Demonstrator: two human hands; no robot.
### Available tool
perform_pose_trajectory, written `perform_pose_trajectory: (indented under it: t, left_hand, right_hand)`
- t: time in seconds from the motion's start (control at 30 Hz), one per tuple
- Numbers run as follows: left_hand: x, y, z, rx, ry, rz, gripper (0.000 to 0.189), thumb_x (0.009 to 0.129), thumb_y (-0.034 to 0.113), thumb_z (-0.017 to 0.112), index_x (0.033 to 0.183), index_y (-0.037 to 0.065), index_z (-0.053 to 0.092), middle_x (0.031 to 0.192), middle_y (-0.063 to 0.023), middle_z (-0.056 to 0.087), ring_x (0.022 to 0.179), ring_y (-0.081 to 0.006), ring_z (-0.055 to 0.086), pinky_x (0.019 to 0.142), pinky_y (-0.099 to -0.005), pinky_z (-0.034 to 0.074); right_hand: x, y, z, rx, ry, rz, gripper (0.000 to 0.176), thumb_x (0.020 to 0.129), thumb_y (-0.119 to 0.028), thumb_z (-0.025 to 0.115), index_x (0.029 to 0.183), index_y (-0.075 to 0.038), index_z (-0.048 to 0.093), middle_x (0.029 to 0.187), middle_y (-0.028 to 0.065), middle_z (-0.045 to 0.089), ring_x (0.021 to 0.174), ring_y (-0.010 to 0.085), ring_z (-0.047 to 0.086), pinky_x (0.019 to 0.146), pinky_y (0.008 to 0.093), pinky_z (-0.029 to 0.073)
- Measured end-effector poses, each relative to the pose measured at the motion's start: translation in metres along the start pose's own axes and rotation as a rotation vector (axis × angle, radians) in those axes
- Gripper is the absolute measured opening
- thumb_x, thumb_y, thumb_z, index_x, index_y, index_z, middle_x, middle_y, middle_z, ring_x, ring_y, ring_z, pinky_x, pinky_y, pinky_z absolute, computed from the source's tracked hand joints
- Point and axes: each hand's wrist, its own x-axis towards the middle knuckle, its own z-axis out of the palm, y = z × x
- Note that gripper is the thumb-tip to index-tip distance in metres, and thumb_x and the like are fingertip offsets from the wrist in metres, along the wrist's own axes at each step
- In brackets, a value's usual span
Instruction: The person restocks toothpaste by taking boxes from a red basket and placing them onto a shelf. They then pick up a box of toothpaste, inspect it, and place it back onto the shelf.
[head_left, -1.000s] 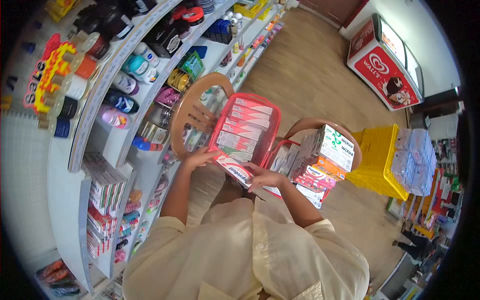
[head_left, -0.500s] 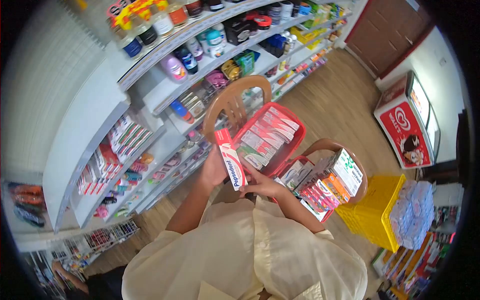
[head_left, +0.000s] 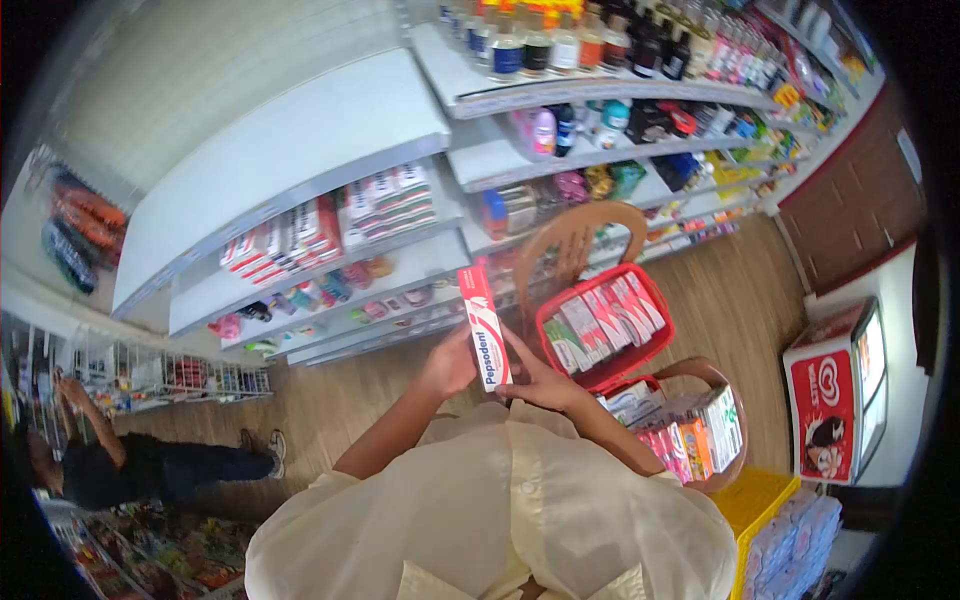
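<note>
The toothpaste box [head_left: 484, 330] partly hides the left hand [head_left: 451, 363].

Both hands [head_left: 500, 372] grip the Pepsodent box [head_left: 484, 330], red basket [head_left: 601, 384] of cartons on the right, another person [head_left: 150, 465] far left.

Loose cream shirt [head_left: 470, 500], front buttons, short sleeves.

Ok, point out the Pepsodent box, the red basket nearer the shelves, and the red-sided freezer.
Pepsodent box [head_left: 487, 338]: head view, printed front face.
Red basket [head_left: 632, 364]: head view, outer wall, lower right.
Red-sided freezer [head_left: 812, 405]: head view, red panel.
</note>
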Motion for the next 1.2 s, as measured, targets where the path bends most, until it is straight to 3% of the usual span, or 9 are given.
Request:
perform_pose_trajectory:
  t: [0.03, 0.07, 0.1, 0.17, 0.2, 0.3, 0.6, 0.97, 1.2]
  left_hand:
    - [-0.010, 0.002, -0.012, 0.001, -0.006, 0.038, 0.046, 0.100, 0.036, 0.048, 0.134, 0.006, 0.048, 0.130, -0.0092, 0.058, 0.117, -0.0262, 0.057, 0.102, -0.0488, 0.044]
    - [-0.019, 0.005, -0.023, -0.050, 0.098, 0.058, 0.037, 0.099, 0.032, 0.052, 0.129, 0.009, 0.052, 0.118, -0.0066, 0.062, 0.110, -0.0231, 0.059, 0.094, -0.0435, 0.049]
    - [-0.032, 0.011, -0.031, -0.048, 0.107, 0.085, 0.037, 0.099, 0.032, 0.052, 0.129, 0.009, 0.052, 0.118, -0.0066, 0.062, 0.110, -0.0231, 0.059, 0.094, -0.0435, 0.049]
    - [-0.059, 0.025, -0.047, 0.006, 0.192, 0.129, 0.035, 0.100, 0.028, 0.053, 0.129, 0.010, 0.052, 0.119, -0.0055, 0.061, 0.108, -0.0210, 0.060, 0.093, -0.0412, 0.050]
    - [-0.074, 0.034, -0.053, 0.029, 0.216, 0.104, 0.037, 0.100, 0.027, 0.053, 0.133, 0.011, 0.049, 0.121, -0.0052, 0.060, 0.109, -0.0198, 0.059, 0.094, -0.0403, 0.049]
    - [-0.123, 0.060, -0.070, 0.104, 0.337, 0.101, 0.042, 0.100, 0.027, 0.052, 0.139, 0.011, 0.044, 0.123, -0.0051, 0.059, 0.112, -0.0193, 0.058, 0.096, -0.0399, 0.048]
    - [-0.260, 0.108, -0.111, 0.275, 0.376, 0.121, 0.044, 0.101, 0.021, 0.052, 0.143, 0.012, 0.040, 0.128, -0.0024, 0.057, 0.116, -0.0184, 0.056, 0.099, -0.0400, 0.047]
    - [-0.359, 0.135, -0.138, 0.469, 0.379, 0.052, 0.047, 0.098, 0.019, 0.054, 0.144, 0.019, 0.040, 0.137, -0.0029, 0.049, 0.127, -0.0196, 0.047, 0.103, -0.0447, 0.041]
    - [-0.386, 0.139, -0.154, 0.524, 0.334, 0.001, 0.078, 0.092, 0.021, 0.064, 0.154, 0.027, 0.017, 0.138, -0.0063, 0.048, 0.125, -0.0235, 0.049, 0.100, -0.0463, 0.044]
  right_hand:
    - [0.007, 0.003, 0.007, -0.063, -0.037, 0.027, 0.104, 0.087, 0.002, 0.067, 0.155, -0.024, -0.006, 0.155, 0.0116, 0.021, 0.129, 0.0219, 0.044, 0.098, 0.0387, 0.049]
    - [0.015, 0.008, 0.017, -0.067, -0.046, 0.027, 0.103, 0.087, 0.001, 0.068, 0.156, -0.024, -0.005, 0.151, 0.0127, 0.031, 0.127, 0.0211, 0.046, 0.096, 0.0372, 0.049]
    - [0.025, 0.013, 0.026, -0.073, -0.073, 0.024, 0.103, 0.087, 0.001, 0.068, 0.156, -0.024, -0.005, 0.151, 0.0127, 0.031, 0.127, 0.0211, 0.046, 0.096, 0.0372, 0.049]
    - [0.043, 0.022, 0.048, 0.018, -0.132, 0.118, 0.104, 0.087, 0.000, 0.069, 0.156, -0.024, -0.005, 0.142, 0.0142, 0.044, 0.123, 0.0205, 0.050, 0.094, 0.0364, 0.050]
    - [0.053, 0.026, 0.064, -0.034, -0.097, 0.056, 0.107, 0.083, 0.004, 0.070, 0.156, -0.023, -0.004, 0.130, 0.0115, 0.053, 0.111, 0.0189, 0.057, 0.092, 0.0361, 0.050]
    - [0.079, 0.033, 0.109, -0.013, -0.104, 0.050, 0.107, 0.083, 0.004, 0.071, 0.156, -0.022, -0.003, 0.128, 0.0137, 0.056, 0.111, 0.0201, 0.059, 0.093, 0.0381, 0.050]
    - [0.126, 0.051, 0.230, -0.016, -0.231, 0.111, 0.108, 0.082, -0.002, 0.074, 0.156, -0.020, -0.002, 0.132, 0.0154, 0.053, 0.117, 0.0207, 0.055, 0.097, 0.0371, 0.047]
    - [0.149, 0.091, 0.323, -0.065, -0.243, 0.071, 0.106, 0.082, -0.001, 0.074, 0.156, -0.015, -0.001, 0.139, 0.0129, 0.047, 0.119, 0.0208, 0.055, 0.093, 0.0363, 0.051]
    - [0.152, 0.099, 0.352, 0.005, -0.243, 0.071, 0.107, 0.083, 0.001, 0.072, 0.156, -0.017, -0.003, 0.140, 0.0128, 0.046, 0.119, 0.0211, 0.055, 0.093, 0.0369, 0.051]
